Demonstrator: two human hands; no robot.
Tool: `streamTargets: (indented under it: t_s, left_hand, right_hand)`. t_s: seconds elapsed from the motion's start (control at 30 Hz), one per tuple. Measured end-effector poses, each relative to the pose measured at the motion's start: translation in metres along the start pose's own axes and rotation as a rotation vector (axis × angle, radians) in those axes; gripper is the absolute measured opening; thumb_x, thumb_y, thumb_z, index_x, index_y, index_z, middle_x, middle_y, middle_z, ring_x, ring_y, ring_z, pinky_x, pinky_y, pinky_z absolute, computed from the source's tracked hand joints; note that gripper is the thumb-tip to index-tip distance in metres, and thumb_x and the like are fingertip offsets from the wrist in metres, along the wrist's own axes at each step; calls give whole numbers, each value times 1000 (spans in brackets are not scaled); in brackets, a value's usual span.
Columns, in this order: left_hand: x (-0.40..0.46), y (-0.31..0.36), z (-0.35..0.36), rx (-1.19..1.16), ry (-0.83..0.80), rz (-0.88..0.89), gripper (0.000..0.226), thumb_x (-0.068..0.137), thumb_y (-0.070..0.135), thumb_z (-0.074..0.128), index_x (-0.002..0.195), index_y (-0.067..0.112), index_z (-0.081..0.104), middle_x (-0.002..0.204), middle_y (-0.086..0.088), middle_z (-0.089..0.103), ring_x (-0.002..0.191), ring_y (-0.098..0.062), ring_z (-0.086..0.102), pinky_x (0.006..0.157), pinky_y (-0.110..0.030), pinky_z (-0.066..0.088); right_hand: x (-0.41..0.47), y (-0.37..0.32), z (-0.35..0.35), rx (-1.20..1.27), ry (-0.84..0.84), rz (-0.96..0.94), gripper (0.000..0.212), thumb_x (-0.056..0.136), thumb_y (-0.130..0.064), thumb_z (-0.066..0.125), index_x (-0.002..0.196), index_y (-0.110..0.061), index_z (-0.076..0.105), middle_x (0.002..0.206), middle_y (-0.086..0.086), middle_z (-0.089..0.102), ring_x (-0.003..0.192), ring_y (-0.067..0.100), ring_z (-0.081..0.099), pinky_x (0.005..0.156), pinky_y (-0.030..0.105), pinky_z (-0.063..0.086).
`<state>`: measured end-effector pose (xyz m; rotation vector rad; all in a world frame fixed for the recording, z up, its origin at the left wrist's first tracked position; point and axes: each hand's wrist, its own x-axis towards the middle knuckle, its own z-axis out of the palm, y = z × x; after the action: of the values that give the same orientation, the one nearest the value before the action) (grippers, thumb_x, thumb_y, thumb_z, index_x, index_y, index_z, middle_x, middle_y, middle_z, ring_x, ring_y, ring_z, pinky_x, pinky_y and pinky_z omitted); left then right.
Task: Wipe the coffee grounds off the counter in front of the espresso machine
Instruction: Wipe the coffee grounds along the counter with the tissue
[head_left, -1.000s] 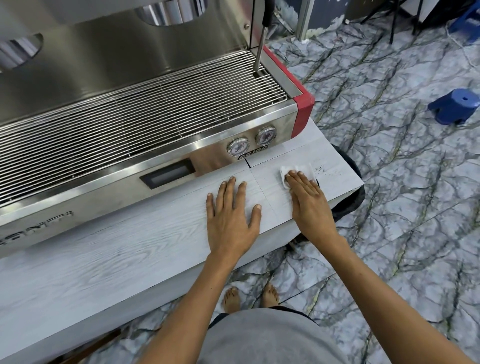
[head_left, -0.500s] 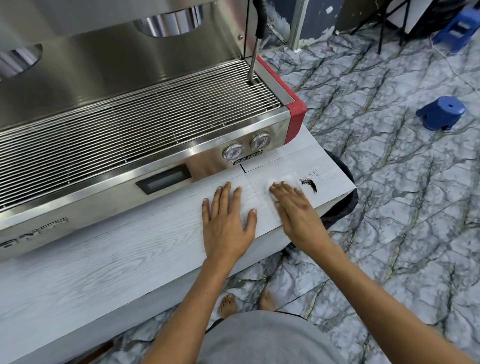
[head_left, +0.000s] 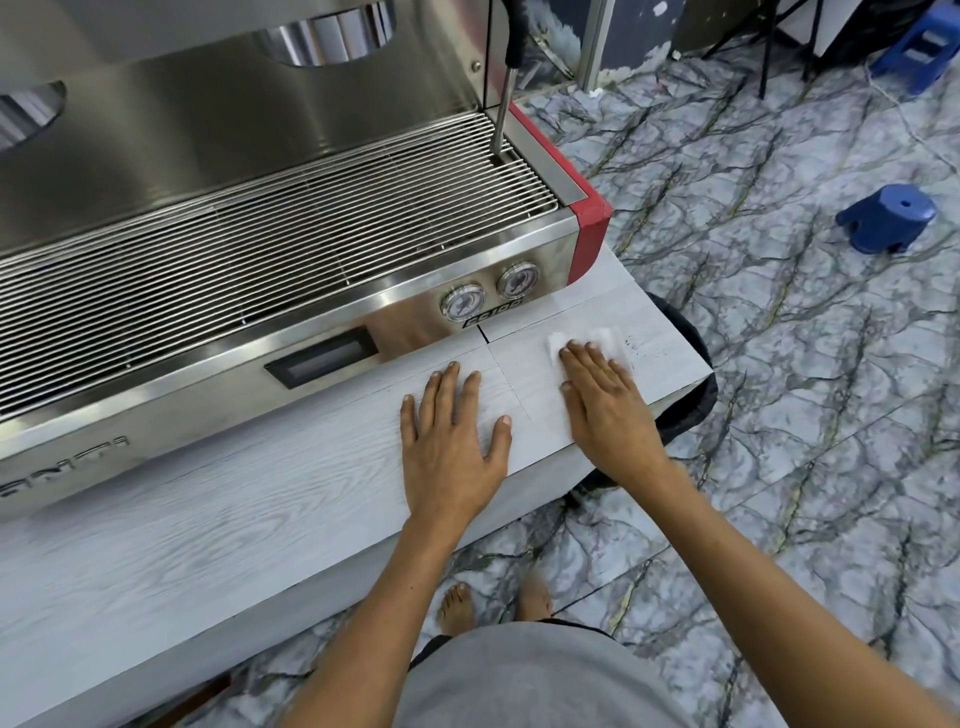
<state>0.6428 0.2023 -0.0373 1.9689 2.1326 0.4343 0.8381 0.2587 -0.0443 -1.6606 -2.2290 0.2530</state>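
Steel espresso machine (head_left: 291, 270) reads "CS100".

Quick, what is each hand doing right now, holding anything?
Left hand: open, flat on the pale wood-grain counter, holding nothing.
Right hand: open, straight fingers pressing the white paper tissue on the counter.

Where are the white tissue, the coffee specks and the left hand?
white tissue (head_left: 605, 335), head view, bare far edge.
coffee specks (head_left: 636, 347), head view, dark dots on counter.
left hand (head_left: 451, 441), head view, back of hand.

White tissue (head_left: 602, 338) partly under right hand (head_left: 605, 400)
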Motion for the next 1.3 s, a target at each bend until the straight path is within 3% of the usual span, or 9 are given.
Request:
streamTargets:
  t_s: [0.2, 0.57, 1.3]
  left_hand:
    - [0, 1, 0, 5, 11, -10, 63, 97, 57, 34, 152, 25, 32, 164, 3, 21, 152, -16, 13, 124, -45, 5]
    - [0, 1, -2, -12, 7, -10, 62, 97, 57, 34, 151, 27, 32, 164, 3, 22, 152, -16, 13, 124, -44, 3]
    - [0, -1, 0, -11, 9, -12, 62, 97, 57, 34, 151, 27, 33, 164, 3, 22, 152, -15, 14, 124, -45, 7]
  right_hand:
    - [-4, -22, 6, 29, -7, -93, 47, 99, -25, 31, 138, -5, 48, 146, 10, 46, 139, 23, 36, 115, 43, 28]
    - [4, -3, 3, 18, -4, 31, 53, 100, -31, 23, 143, -6, 42, 150, 11, 39, 142, 23, 31, 117, 45, 24]
    - [-1, 7, -2, 47, 35, -51, 48, 100, -26, 27, 139, -7, 48, 147, 8, 45, 140, 19, 34, 114, 43, 30]
